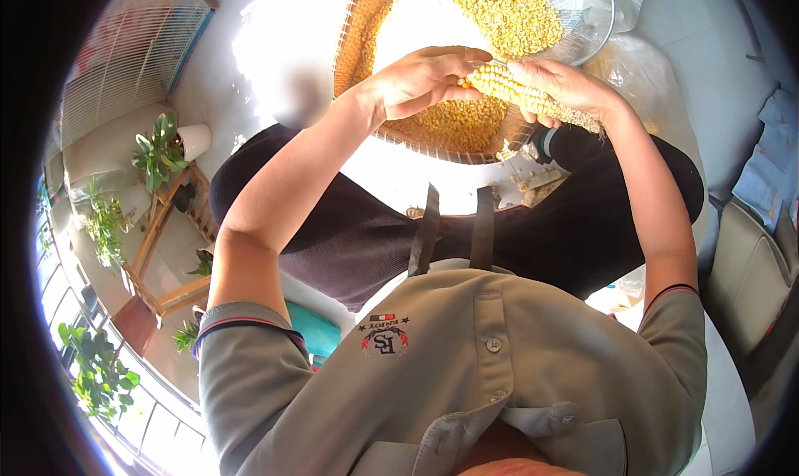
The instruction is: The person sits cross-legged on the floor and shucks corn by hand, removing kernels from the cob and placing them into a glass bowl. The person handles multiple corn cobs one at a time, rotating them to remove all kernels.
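Observation:
A yellow corn cob (515,92) with rows of kernels is held aslant between my hands, above a woven basket (344,58). My right hand (565,89) grips its side, and the dry husk end points toward my right wrist. My left hand (431,79) closes its fingers around the other end, where a few kernels look loose. A thin grey metal piece (499,61) shows between the left fingertips and the right thumb; most of it is hidden. Loose corn kernels (449,126) lie in the basket. More kernels (505,14) fill part of a round mesh sieve (587,14) beyond.
Stripped cobs (543,182) and scattered bits lie on the floor between my legs. A clear plastic bag (640,70) is beside the sieve. To the left are a wire rack (134,58), a potted plant (159,151) and a wooden stand (159,226). A padded chair (746,276) stands at right.

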Demonstrator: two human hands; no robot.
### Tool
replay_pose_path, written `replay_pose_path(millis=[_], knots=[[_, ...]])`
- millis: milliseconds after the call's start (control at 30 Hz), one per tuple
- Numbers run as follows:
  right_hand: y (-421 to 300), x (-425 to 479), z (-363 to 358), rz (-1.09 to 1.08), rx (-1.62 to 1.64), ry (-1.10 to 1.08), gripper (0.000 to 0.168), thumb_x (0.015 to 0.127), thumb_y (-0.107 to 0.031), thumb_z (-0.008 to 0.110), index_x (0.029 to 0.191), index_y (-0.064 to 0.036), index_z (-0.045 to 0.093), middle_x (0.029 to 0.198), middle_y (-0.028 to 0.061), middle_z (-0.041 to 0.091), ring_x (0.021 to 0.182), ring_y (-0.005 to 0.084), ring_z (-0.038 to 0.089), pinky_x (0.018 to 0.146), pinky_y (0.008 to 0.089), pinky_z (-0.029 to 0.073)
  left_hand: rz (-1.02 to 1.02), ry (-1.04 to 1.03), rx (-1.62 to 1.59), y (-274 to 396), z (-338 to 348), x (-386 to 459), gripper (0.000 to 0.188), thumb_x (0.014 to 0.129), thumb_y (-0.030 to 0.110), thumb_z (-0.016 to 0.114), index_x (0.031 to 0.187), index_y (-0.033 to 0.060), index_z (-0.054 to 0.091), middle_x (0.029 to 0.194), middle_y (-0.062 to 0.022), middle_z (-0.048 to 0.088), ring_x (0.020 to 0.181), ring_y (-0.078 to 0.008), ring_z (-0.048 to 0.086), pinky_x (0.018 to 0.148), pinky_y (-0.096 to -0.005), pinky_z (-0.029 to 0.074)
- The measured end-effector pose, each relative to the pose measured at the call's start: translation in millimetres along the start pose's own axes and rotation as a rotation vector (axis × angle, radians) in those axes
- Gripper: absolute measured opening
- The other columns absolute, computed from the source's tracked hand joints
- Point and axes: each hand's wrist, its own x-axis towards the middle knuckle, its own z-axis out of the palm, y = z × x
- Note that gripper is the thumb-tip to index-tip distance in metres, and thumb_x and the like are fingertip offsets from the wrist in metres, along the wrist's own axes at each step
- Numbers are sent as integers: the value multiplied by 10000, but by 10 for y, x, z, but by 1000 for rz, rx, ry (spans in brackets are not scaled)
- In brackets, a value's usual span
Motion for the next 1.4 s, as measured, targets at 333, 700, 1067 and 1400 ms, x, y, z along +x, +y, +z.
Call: replay_pose_path(millis=[333,700,1067,1400], knots=[[-2,131,200,-178,41,78,517,884,-536,358,901,-57,552,582,30,529,417,80,481,384,203,397,171,240,385,-109,45,47,402,936,353,380,1120,14,494,1059,-54,526,879,-97,496,716,-227,455],[-102,90,222,-108,187,-8,465,903,-490,361,877,-65,548,574,47,548,419,97,498,391,205,402,284,145,160,-184,120,-106,336,922,287,446,1150,40,462,1106,-47,495,978,-112,470,876,-262,378],[-98,171,416,-164,199,10,454,920,-470,320,924,-66,528,586,55,555,448,103,520,394,212,415,203,198,-132,-153,55,-92,346,952,310,339,1046,31,519,1076,-46,533,944,-105,481,820,-244,386],[-119,116,299,-43,513,-110,430,917,-457,336,911,-73,531,601,107,578,392,141,508,344,242,397,305,11,-92,-46,31,-228,348,901,214,494,1196,40,435,1123,-18,497,1024,-82,465,881,-228,385]])
